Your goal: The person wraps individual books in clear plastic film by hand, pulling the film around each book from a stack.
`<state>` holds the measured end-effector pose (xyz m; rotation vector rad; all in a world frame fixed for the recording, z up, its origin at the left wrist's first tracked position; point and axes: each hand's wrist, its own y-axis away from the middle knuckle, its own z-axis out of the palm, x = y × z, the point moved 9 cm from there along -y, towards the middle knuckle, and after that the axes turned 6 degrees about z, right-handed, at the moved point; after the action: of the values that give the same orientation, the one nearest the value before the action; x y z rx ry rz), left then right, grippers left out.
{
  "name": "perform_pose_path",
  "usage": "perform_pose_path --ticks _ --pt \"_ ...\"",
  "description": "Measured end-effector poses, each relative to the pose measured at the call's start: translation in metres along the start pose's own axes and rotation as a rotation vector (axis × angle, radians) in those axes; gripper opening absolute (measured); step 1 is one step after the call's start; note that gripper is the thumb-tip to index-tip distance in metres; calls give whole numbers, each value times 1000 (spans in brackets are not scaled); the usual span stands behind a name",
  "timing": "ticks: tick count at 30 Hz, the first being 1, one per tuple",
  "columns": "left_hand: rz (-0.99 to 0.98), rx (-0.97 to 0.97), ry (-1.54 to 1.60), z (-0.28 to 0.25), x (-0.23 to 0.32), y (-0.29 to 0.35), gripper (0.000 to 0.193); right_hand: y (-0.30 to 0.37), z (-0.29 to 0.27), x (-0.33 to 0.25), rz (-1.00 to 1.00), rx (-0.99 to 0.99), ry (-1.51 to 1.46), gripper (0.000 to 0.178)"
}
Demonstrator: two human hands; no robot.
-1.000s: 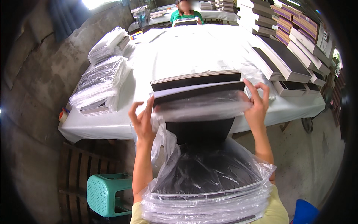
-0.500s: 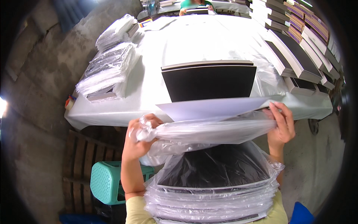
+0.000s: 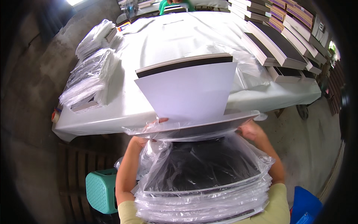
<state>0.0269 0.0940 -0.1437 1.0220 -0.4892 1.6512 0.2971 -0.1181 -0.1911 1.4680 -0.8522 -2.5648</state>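
Observation:
A dark flat board in clear plastic film (image 3: 197, 130) is held nearly edge-on in front of me. My left hand (image 3: 144, 139) is closed on its left end, with fingertips showing above the edge. At the other end, my right hand (image 3: 251, 130) grips the film and board, its fingers partly hidden behind them. Just beyond, a white sheet (image 3: 190, 89) leans against a pack of black boards (image 3: 186, 65) on the table. Below my hands, close to my body, rises a stack of black boards wrapped in clear plastic (image 3: 203, 164).
Wrapped bundles (image 3: 87, 74) stand on the white-covered table (image 3: 123, 119) at left. Thick black-and-white board stacks (image 3: 279, 48) fill its right side. A green stool (image 3: 100, 190) is at lower left, a blue object (image 3: 305, 203) at lower right. Another person (image 3: 175, 5) is at the far end.
The film-covered board has tilted, now showing its dark face. My right hand has moved lower and inward. The white sheet now stands upright, covering most of the black boards. The view has shifted slightly.

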Motion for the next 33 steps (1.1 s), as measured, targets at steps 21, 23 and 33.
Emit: perform_pose_path --ticks 21,23,33 --pt "372 841 -1358 -108 72 85 21 -2 46 -68 -244 -113 596 12" --pt "465 667 -1021 -42 123 92 23 12 96 -105 -340 -224 723 14" --pt "1020 120 -534 150 169 3 68 31 284 -162 -917 -266 755 69"
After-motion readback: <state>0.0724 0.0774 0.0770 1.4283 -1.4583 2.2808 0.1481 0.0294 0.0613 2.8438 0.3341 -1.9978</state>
